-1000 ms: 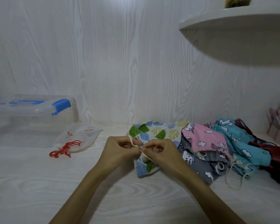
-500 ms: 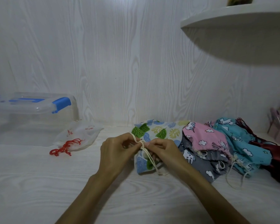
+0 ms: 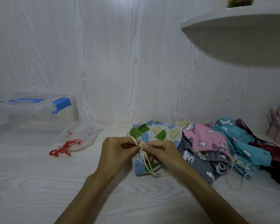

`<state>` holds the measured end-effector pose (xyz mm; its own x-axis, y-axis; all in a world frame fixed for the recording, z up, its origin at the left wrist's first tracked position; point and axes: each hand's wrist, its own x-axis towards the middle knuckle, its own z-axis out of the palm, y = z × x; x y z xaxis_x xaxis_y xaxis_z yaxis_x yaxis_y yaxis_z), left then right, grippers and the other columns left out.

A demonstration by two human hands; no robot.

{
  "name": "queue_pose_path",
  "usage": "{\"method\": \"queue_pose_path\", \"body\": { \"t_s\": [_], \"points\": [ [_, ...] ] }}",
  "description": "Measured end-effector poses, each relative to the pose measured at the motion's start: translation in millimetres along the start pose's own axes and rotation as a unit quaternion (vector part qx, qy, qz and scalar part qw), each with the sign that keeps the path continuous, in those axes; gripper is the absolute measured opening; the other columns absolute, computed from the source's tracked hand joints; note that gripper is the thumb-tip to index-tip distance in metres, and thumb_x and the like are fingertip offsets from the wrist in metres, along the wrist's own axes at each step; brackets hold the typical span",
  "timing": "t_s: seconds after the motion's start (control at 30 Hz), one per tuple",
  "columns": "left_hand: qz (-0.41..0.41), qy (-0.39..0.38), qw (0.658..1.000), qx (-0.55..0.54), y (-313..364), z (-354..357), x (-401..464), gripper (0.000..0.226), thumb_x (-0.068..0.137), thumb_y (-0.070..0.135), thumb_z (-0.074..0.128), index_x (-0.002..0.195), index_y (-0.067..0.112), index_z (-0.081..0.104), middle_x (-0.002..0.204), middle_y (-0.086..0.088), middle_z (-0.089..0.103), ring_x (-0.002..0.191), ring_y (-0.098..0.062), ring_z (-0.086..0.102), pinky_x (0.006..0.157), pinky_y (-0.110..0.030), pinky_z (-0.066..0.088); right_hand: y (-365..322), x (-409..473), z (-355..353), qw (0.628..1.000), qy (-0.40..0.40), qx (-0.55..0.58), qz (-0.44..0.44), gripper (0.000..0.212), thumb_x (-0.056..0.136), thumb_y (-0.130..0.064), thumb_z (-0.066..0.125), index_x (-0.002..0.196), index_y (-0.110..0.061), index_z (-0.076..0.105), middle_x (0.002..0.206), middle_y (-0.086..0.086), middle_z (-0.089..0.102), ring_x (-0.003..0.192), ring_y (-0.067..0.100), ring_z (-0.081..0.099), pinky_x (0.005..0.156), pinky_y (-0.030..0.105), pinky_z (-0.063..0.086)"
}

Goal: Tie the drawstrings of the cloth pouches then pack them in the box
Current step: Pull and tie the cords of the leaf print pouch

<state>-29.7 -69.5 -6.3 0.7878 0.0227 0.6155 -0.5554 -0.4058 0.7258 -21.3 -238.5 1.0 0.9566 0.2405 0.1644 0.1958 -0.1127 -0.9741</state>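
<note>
Two hands are at work on one knot: the cream drawstring [image 3: 141,145] of the leaf-print pouch [image 3: 153,132] is pinched between left hand [image 3: 116,150] and right hand [image 3: 162,152], each grip curled tight on its own strand, with a small loop showing between the fingertips. The pouch itself is lying on the desk [image 3: 39,183] at the near-left edge of the pile, its gathered mouth pulled up under the fingers, and the loose cord ends are trailing down over the cloth towards the desk.

For a clean knot, the strands are best drawn apart evenly and level, so the loop is closed right down against the gathered mouth rather than left floating above it. The tails should be kept clear of the pink pouch [image 3: 205,141] and grey pouch [image 3: 199,165] just beside, whose own cords are lying loose. The clear box [image 3: 31,117] is waiting well to the left, lid on by the look of it, with a white pouch with red cord [image 3: 78,138] resting against its front.
</note>
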Motion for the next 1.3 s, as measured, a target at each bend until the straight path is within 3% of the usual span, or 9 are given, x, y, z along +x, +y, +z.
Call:
{"method": "queue_pose_path", "body": {
  "t_s": [0.17,0.4,0.57,0.63,0.7,0.77,0.87,1.1,1.3],
  "points": [
    [0.049,-0.024,0.996,0.066,-7,2,-1,0.017,0.062,0.045,0.076,0.071,0.03,0.075,0.076,0.016,0.073,0.069,-0.002,0.069,0.056,-0.026,0.054,-1,3,-5,0.997,-0.055,0.02,0.055,0.015,0.084,-0.008,0.066,0.097,-0.008,0.073,0.066,-0.002,0.067,0.052,0.002,0.056,0.05,0.012,0.041],
    [-0.007,-0.097,0.995,-0.003,-3,1,0,0.013,0.064,0.008,0.086,0.067,0.016,0.076,0.075,0.006,0.076,0.069,-0.009,0.072,0.065,-0.024,0.058,-4,3,-19,0.991,-0.115,0.0,0.071,0.006,0.081,-0.009,0.07,0.086,-0.011,0.072,0.067,0.001,0.07,0.053,0.007,0.058,0.048,0.012,0.042],
    [-0.068,-0.168,0.983,-0.035,5,-2,2,0.009,0.071,0.006,0.079,0.081,0.004,0.078,0.058,0.007,0.071,0.042,0.005,0.057,0.048,-0.006,0.041,-3,3,-24,0.99,-0.131,-0.033,0.049,0.004,0.085,-0.011,0.066,0.087,-0.01,0.07,0.069,-0.003,0.069,0.06,0.005,0.06,0.059,0.015,0.048],
    [-0.079,-0.151,0.984,-0.046,7,-4,3,0.012,0.072,0.018,0.079,0.081,0.01,0.079,0.067,0.005,0.073,0.041,0.006,0.053,0.046,-0.006,0.038,-3,3,-24,0.989,-0.091,-0.114,-0.005,0.007,0.091,-0.016,0.059,0.089,-0.015,0.064,0.075,-0.004,0.066,0.066,0.001,0.058,0.064,0.015,0.048],
    [-0.091,-0.105,0.99,-0.033,-1,-6,6,0.013,0.069,0.033,0.082,0.072,0.021,0.077,0.078,0.003,0.075,0.063,-0.003,0.066,0.06,-0.024,0.051,-1,0,-23,0.956,-0.021,-0.28,-0.087,0.01,0.097,-0.024,0.048,0.09,-0.02,0.055,0.077,-0.011,0.055,0.064,-0.004,0.052,0.06,0.013,0.041],
    [-0.115,-0.075,0.99,-0.015,-8,-8,8,0.017,0.065,0.041,0.079,0.066,0.025,0.074,0.079,0.002,0.074,0.081,-0.015,0.07,0.079,-0.043,0.054,1,-5,-22,0.878,0.021,-0.449,-0.165,0.012,0.1,-0.028,0.039,0.091,-0.024,0.046,0.076,-0.014,0.044,0.065,0.002,0.047,0.057,0.018,0.033],
    [-0.115,-0.07,0.991,0.011,-9,-7,8,0.02,0.065,0.046,0.073,0.066,0.025,0.071,0.073,0.0,0.072,0.077,-0.015,0.068,0.084,-0.047,0.053,8,-6,-17,0.81,0.016,-0.545,-0.218,0.012,0.102,-0.025,0.033,0.093,-0.024,0.041,0.08,-0.011,0.035,0.068,0.012,0.04,0.065,0.025,0.025],
    [-0.103,-0.078,0.992,-0.008,-10,2,4,0.021,0.071,0.045,0.069,0.071,0.025,0.064,0.075,0.006,0.074,0.076,-0.01,0.071,0.079,-0.049,0.055,19,5,-22,0.962,0.002,-0.257,-0.087,0.006,0.093,-0.028,0.055,0.096,-0.027,0.059,0.093,-0.007,0.057,0.081,0.008,0.053,0.07,0.018,0.044],
    [-0.091,-0.063,0.994,-0.007,-8,0,4,0.021,0.072,0.046,0.068,0.071,0.026,0.062,0.075,0.008,0.074,0.075,-0.009,0.07,0.079,-0.048,0.055,10,2,-21,0.971,0.024,-0.204,-0.119,0.011,0.088,-0.022,0.063,0.094,-0.019,0.072,0.086,-0.001,0.066,0.073,0.002,0.055,0.066,0.011,0.043]
  ]
}}
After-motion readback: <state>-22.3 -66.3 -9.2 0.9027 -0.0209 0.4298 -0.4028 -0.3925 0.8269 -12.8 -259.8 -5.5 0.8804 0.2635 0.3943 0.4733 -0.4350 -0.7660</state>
